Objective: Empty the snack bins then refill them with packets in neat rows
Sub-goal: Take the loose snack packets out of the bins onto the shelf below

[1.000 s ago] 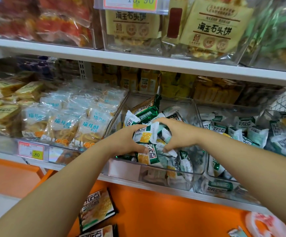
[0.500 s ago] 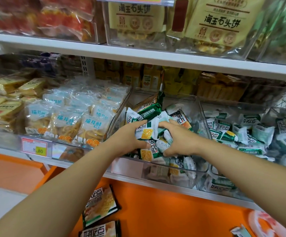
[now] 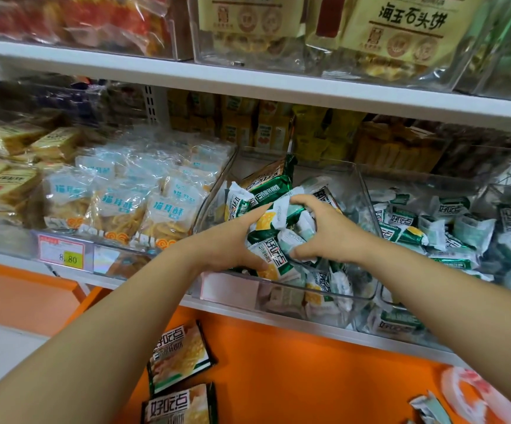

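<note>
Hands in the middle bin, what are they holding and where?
Left hand and right hand squeeze a bunch of packets between them, by its sides.

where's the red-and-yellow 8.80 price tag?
Head view, lower left: the red-and-yellow price tag sits on the front of the clear plastic bin of blue-labelled packets, left of the left hand gripping green-and-white snack packets.

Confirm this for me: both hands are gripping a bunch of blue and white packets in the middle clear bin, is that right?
Not quite. The head view shows the left hand and right hand gripping a bunch of green and white packets, not blue and white, in the middle clear bin.
</note>
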A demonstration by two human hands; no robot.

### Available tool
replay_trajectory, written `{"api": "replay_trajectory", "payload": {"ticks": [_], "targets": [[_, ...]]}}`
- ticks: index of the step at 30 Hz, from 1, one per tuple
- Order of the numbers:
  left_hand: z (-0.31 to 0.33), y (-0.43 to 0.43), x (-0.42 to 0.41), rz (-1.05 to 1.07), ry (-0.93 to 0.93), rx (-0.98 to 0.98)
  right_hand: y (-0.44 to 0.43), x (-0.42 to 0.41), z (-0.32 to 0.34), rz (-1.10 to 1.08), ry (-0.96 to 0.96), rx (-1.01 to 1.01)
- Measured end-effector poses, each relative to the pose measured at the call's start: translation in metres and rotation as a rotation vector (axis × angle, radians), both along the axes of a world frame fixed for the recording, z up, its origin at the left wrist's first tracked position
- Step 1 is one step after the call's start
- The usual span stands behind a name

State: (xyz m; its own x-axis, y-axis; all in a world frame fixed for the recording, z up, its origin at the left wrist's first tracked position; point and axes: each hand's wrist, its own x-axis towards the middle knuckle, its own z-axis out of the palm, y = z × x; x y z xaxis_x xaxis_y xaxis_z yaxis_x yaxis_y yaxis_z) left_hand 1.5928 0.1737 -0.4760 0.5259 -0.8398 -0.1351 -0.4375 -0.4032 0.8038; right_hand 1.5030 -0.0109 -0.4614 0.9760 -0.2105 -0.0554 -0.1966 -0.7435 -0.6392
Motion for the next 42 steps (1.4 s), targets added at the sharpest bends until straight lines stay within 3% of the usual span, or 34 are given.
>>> {"api": "replay_trajectory", "payload": {"ticks": [6,19,22,29,39,42], "targets": [[-0.003,-0.002,-0.002,0.035,-0.049,-0.008,0.003,-0.001,0.007,0.004,0.109,-0.028],[0.003,0.001,-0.015,0.117,-0.113,-0.223,0.016,-0.021,0.030,0.011,-0.194,-0.185],[0.016,0.000,-0.028,0.123,-0.197,-0.255,0.015,-0.037,0.043,-0.015,-0.258,-0.210],[0.062,-0.008,-0.079,0.078,-0.476,-0.275,0.013,-0.094,0.073,-0.106,-0.430,-0.222],[0.101,-0.023,-0.185,-0.062,-0.592,-0.238,0.002,-0.216,0.095,-0.128,-0.498,-0.185],[0.080,-0.041,-0.223,-0.122,-0.511,-0.244,-0.010,-0.264,0.078,-0.134,-0.433,-0.173]]}}
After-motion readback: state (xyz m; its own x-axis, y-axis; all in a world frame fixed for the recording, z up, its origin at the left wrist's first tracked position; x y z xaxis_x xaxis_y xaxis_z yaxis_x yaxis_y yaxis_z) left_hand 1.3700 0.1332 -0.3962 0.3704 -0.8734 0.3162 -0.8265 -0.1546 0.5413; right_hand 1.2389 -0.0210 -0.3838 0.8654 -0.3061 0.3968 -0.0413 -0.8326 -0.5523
